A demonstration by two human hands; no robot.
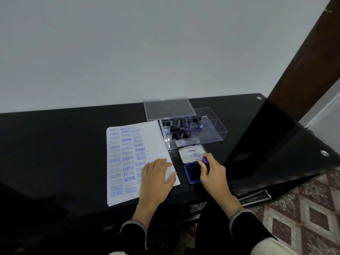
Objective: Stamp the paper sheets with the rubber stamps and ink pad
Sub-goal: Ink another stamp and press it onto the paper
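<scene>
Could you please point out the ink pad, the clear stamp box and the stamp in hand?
ink pad point(191, 172): head view, bare blue ink surface.
clear stamp box point(218, 134): head view, right-hand wall.
stamp point(205, 159): head view, purple knob above the fingers.

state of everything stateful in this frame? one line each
ink pad: lid open, blue pad exposed
rubber stamp: in right hand, down on the pad
left hand: flat on the paper
paper sheets: stacked, top sheet mostly stamped
clear box: open, stamps inside
box lid: off, behind box
</scene>
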